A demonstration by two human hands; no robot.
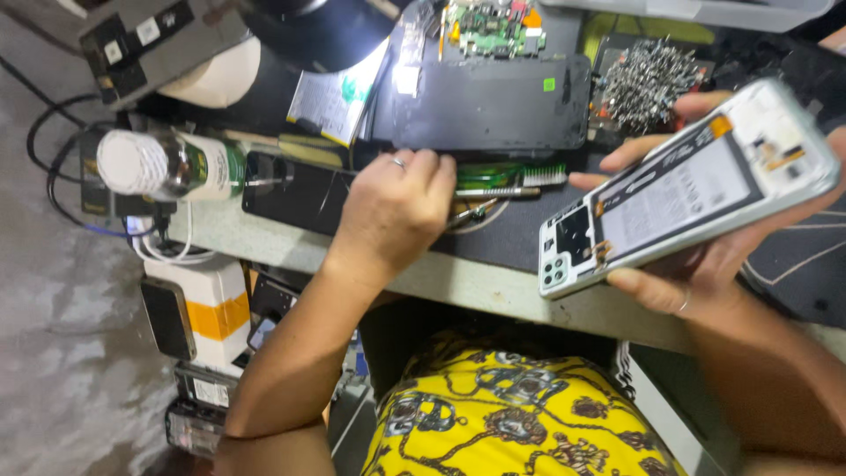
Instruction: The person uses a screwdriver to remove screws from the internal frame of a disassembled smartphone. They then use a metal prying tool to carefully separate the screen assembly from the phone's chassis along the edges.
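Both forearms are bare; each hand, left hand (392, 211) and right hand (696, 264), wears a thin silver ring; yellow chain-patterned fabric garment (511, 414) covers the lap.

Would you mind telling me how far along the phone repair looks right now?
Done: the phone has its back cover off, so the battery shows. In hand: the right hand holds it up, while the left hand reaches among the tools on the bench. Left: the back is not closed yet.
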